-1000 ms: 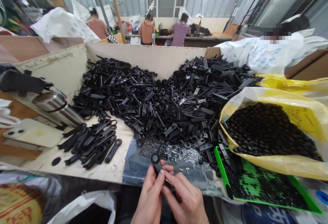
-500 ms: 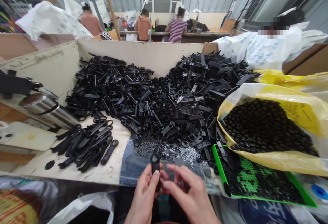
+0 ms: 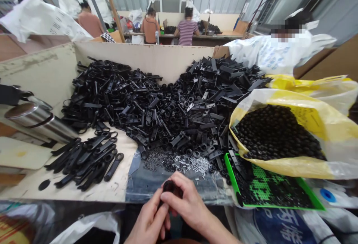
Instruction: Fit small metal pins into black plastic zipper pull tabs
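Observation:
Just off the table's front edge, my left hand (image 3: 152, 214) and my right hand (image 3: 186, 199) are closed together round a black ring-ended handle (image 3: 169, 186). Its ring end shows between the thumbs and fingers; the rest is hidden by my hands. Beyond them on a dark mat (image 3: 151, 186) lie small silvery pins (image 3: 192, 164) and tiny dark pieces (image 3: 156, 159). To the left, similar ring-ended handles (image 3: 92, 158) are gathered in a loose row.
A big heap of black plastic parts (image 3: 134, 98) fills the back. At right stand a green tray (image 3: 279, 205) and a yellow-white sack (image 3: 236, 106) of black rings. A steel flask (image 3: 56, 124) leans at left. Co-workers (image 3: 188, 29) sit beyond the partition.
My right hand has closed in over the ring end of the handle, where its fingers were apart before. The view has shifted slightly, moving the scene left.

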Action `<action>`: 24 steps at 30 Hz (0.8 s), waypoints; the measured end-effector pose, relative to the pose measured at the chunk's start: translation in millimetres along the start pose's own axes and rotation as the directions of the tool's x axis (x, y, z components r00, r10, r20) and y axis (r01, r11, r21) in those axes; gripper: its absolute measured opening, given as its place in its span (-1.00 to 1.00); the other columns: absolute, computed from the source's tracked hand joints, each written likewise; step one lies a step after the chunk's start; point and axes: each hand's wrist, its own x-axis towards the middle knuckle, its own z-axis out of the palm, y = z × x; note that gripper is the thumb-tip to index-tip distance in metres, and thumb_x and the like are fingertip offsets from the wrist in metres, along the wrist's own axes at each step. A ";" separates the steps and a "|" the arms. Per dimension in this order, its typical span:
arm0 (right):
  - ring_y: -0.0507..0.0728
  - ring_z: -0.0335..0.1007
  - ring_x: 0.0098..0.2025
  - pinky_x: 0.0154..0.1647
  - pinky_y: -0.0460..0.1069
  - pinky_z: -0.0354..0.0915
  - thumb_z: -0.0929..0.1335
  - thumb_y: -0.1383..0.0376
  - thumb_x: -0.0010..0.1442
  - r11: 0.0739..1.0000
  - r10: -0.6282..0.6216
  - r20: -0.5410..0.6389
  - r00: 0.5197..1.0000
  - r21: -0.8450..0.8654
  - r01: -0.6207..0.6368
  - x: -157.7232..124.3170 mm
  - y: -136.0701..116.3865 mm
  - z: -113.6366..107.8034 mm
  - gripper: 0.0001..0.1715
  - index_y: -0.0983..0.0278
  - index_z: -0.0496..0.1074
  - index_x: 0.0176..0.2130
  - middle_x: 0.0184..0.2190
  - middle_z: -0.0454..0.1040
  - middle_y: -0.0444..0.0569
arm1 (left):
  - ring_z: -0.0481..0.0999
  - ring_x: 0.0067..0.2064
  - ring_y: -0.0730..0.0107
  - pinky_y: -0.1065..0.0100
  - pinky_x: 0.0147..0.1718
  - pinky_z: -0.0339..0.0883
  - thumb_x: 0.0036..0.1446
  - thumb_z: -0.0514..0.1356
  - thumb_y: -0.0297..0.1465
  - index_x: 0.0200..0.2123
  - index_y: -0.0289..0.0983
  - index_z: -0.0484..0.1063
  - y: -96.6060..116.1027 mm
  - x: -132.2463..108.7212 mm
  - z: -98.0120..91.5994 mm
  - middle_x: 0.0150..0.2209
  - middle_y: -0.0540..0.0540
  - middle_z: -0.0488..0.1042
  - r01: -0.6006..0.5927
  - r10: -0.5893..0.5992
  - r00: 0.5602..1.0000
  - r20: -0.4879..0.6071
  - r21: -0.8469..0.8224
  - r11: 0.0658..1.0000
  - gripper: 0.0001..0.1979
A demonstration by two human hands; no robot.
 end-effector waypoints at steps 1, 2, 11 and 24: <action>0.02 0.40 -0.40 -0.43 -0.12 0.29 0.45 0.16 0.24 0.996 -0.060 0.001 0.998 -0.063 0.060 -0.7 -1.1 -0.1 -0.81 0.25 0.52 -0.30 -0.36 0.42 -0.14 | 0.50 -0.45 0.26 0.32 -0.40 0.42 0.09 0.33 -0.04 -0.03 -0.16 0.60 1.7 2.7 -4.4 -0.42 -0.12 0.58 -0.067 0.067 0.997 -0.026 0.017 0.998 -0.55; 0.04 0.41 -0.36 -0.38 -0.11 0.29 0.46 0.19 0.24 0.985 -0.124 0.017 0.992 -0.119 0.125 -1.2 -2.8 -0.7 -0.84 0.24 0.54 -0.28 -0.35 0.43 -0.13 | 0.54 -0.31 0.16 0.27 -0.24 0.44 0.06 0.36 -0.06 -0.13 -0.12 0.65 4.7 5.4 -9.1 -0.34 -0.16 0.61 -0.141 0.143 0.989 -0.029 0.047 0.989 -0.63; 0.00 0.21 -0.52 -0.52 -0.12 0.17 0.45 0.17 0.17 0.994 0.107 0.069 0.992 0.016 -0.108 28.5 -21.6 3.5 -0.75 0.29 0.50 -0.42 -0.57 0.34 -0.22 | 0.44 -0.35 0.19 0.31 -0.30 0.28 0.15 0.30 -0.16 -0.46 -0.13 0.59 29.3 4.9 -25.2 -0.46 -0.08 0.51 -0.336 0.359 0.929 -0.087 0.204 0.919 -0.77; 0.14 0.53 -0.33 -0.33 -0.03 0.39 0.32 0.22 0.34 0.915 -0.079 0.012 0.997 -0.395 0.077 44.4 -19.9 -29.5 -0.72 0.23 0.61 -0.11 -0.32 0.62 -0.03 | 0.29 0.16 -0.29 -0.17 0.01 0.15 0.22 0.19 -0.20 -0.22 -0.29 0.58 41.8 70.3 -146.7 0.04 -0.41 0.45 0.159 0.789 0.558 -0.255 0.967 0.200 -0.71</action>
